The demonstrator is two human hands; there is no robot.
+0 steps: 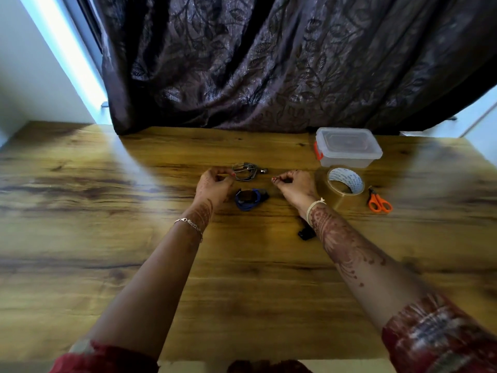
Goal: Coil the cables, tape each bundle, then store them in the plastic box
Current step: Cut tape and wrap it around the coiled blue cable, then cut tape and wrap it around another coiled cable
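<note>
A grey cable lies loosely coiled at the table's middle, its plug end pointing right. My left hand is at the coil's left edge, fingertips curled and pinching it. A little to the right of the plug, my right hand hovers with curled fingers and thumb against forefinger; nothing shows in it. A blue cable bundle lies between my wrists. The plastic box, lid on and with an orange latch, stands at the back right. A clear tape roll sits in front of it.
Orange-handled scissors lie right of the tape. A small black item is partly hidden under my right forearm. A dark curtain hangs down to the wooden table along its back edge.
</note>
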